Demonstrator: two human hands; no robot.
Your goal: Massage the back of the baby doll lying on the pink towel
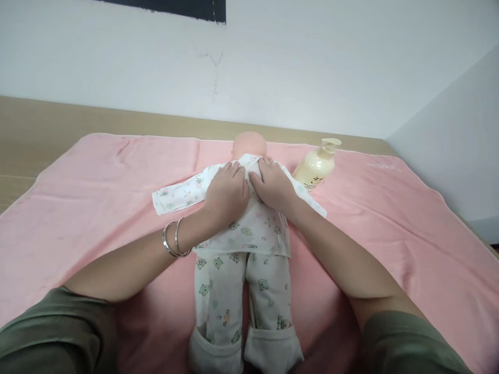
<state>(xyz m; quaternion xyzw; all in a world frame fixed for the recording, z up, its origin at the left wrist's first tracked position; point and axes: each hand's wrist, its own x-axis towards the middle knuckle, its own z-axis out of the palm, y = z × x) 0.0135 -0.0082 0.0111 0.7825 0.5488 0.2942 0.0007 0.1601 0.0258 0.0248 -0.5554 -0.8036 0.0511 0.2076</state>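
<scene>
A doll [250,144] with a bare, smooth head lies stretched out on a pink cloth, its feet towards me. It wears a white long-sleeved top [249,234] and matching trousers [224,291], both printed with small green animals; the trouser legs end in plain, pale cuffs. My left hand [228,192], two silver bangles at its wrist, rests palm down on the upper part of the top. Beside it my right hand [275,187] lies flat near the collar, thumb apart. Both palms are hidden. The doll's sleeves spread out to the sides.
A pale yellow pump bottle [316,165] is at the right of the doll's head, beside its sleeve. The pink cloth [117,176] covers most of a wooden surface [23,140]. A white wall [292,62] rises behind, with a dark panel [202,8] at the top.
</scene>
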